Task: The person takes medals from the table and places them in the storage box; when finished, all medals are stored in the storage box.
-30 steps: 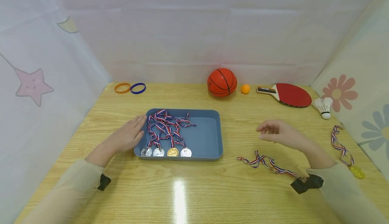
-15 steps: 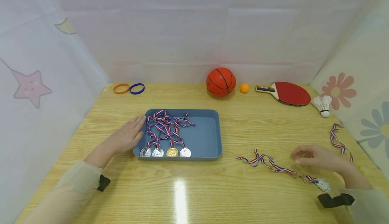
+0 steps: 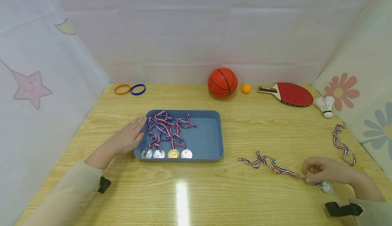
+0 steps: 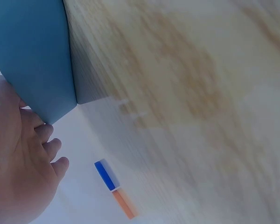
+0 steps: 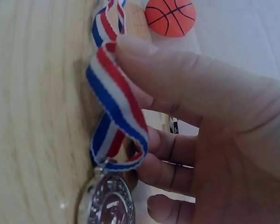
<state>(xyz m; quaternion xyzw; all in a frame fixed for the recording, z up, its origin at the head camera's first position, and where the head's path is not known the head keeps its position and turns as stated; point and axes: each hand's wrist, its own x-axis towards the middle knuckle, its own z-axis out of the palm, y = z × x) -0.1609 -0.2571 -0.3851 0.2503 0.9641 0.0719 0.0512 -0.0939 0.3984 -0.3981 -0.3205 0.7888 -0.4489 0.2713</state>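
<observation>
A blue-grey tray [image 3: 211, 137] holds several medals with striped ribbons, a gold medal [image 3: 173, 153] among silver ones. My left hand [image 3: 124, 140] rests with straight fingers against the tray's left wall. At the right, my right hand [image 3: 332, 172] has its fingers curled about the ribbon [image 3: 277, 168] of a silver medal [image 3: 326, 187] on the table. In the right wrist view the thumb touches the red, white and blue ribbon [image 5: 114, 88], with curled fingers behind it. The silver disc [image 5: 111, 205] hangs below this hand.
Another medal's ribbon [image 3: 340, 144] lies farther right; its yellow disc is mostly hidden by my right arm. Along the back lie orange and blue wristbands [image 3: 138, 89], a basketball [image 3: 222, 82], an orange ball [image 3: 246, 89], a red paddle [image 3: 294, 94] and a shuttlecock [image 3: 325, 106].
My right hand has moved right and down, from above the table to the silver medal's ribbon, close to its disc. The left hand stays at the tray.
</observation>
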